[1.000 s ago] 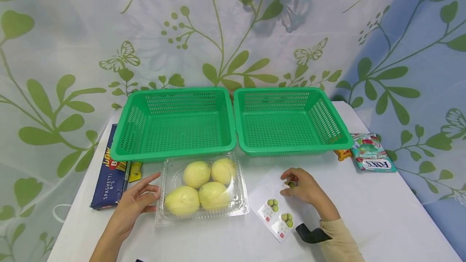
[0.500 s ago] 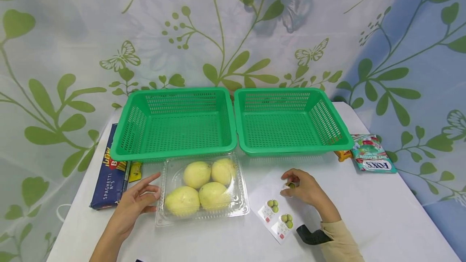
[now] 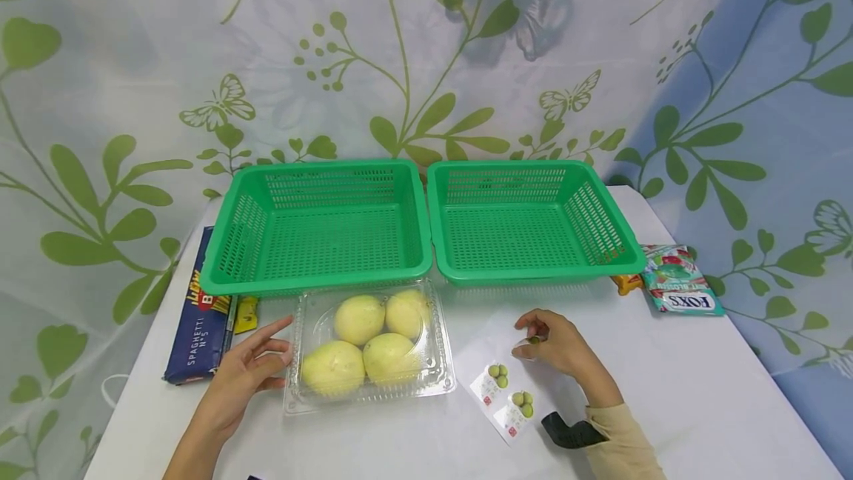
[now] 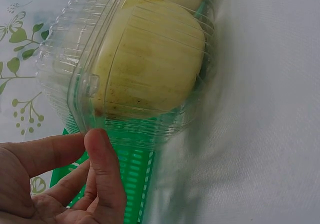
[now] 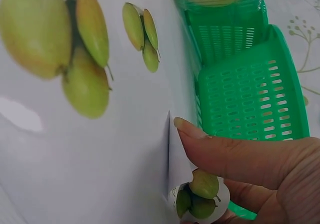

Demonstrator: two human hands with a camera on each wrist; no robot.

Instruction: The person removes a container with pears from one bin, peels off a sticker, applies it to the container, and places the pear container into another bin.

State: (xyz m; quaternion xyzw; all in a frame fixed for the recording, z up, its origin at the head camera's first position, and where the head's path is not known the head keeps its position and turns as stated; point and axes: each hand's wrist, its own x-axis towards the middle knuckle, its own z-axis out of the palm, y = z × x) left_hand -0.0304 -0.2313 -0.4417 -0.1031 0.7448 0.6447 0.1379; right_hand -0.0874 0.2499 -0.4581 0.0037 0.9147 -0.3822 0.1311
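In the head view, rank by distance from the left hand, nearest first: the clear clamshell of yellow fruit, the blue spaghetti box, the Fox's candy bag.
1. Clear plastic clamshell of yellow fruit: touching the left hand's fingertips, to their right.
2. Blue spaghetti box: just beyond the hand, at the table's left edge.
3. Fox's candy bag: far right, past the right-hand green basket.

White table (image 3: 700, 398) — leaf-print curtain (image 3: 426, 50) behind

Two green baskets (image 3: 320, 224), one clear clamshell (image 3: 369, 347), four yellow fruits (image 3: 360, 319), one spaghetti box (image 3: 200, 328), one candy bag (image 3: 680, 287)
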